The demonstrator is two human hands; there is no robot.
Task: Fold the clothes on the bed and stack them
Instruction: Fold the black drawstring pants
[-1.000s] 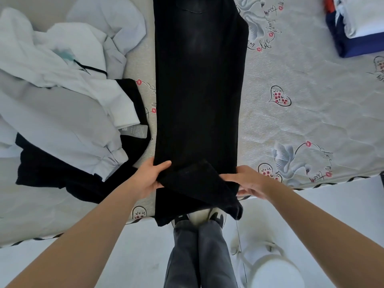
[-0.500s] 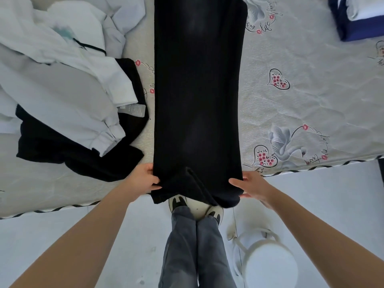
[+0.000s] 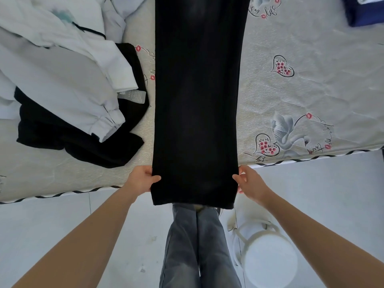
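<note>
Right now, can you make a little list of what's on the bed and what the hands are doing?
trousers: black trousers lie flat down the bed, hem hanging over its near edge
left hand: left hand pinches the hem's left corner
right hand: right hand pinches the right corner
pile: unfolded white and black clothes, left of the trousers
stack: folded clothes, far right
floor: white stool

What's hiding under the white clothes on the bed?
A black garment lies under the white clothes, sticking out at the near and right sides. How far it reaches underneath, and whether anything else is there, is covered.
</note>
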